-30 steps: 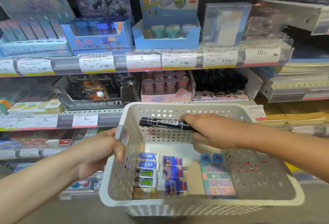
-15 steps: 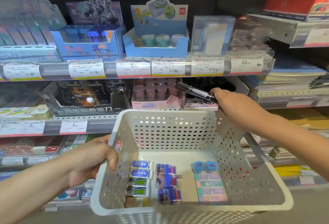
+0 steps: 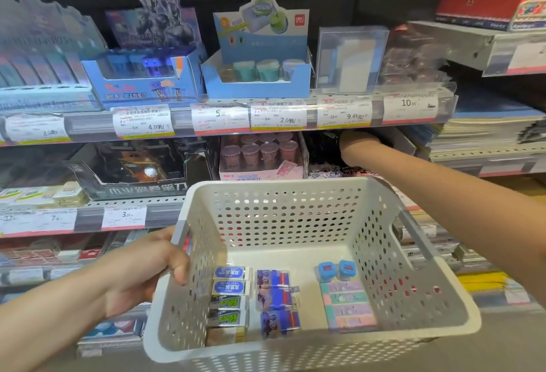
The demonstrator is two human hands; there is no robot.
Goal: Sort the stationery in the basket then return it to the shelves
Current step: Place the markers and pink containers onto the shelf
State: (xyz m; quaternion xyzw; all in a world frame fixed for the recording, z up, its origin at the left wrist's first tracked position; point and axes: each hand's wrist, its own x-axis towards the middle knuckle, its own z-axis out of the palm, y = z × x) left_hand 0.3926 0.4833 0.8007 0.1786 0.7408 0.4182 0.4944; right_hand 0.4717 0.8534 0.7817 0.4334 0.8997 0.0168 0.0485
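Observation:
My left hand [image 3: 147,265] grips the left rim of the white perforated basket [image 3: 413,297] and holds it in front of the shelves. On the basket floor lie a column of boxed erasers [image 3: 230,297], several blue card packs [image 3: 277,297], two blue sharpeners [image 3: 336,269] and a stack of pastel erasers [image 3: 348,303]. My right hand [image 3: 357,147] reaches into the middle shelf, into the box of black pens [image 3: 322,150]. The price strip above hides its fingers. The black markers it carried are out of sight.
The upper shelf [image 3: 183,123] carries display boxes of sharpeners behind price labels. A pink box of round sharpeners [image 3: 260,156] stands left of the pen box. Stacked notebooks [image 3: 484,132] fill the shelves to the right. More stock sits on the lower shelves at left.
My right hand lifted two black markers out of the basket, carried them up and right, and has gone into the pen box on the middle shelf. The basket dropped lower in view.

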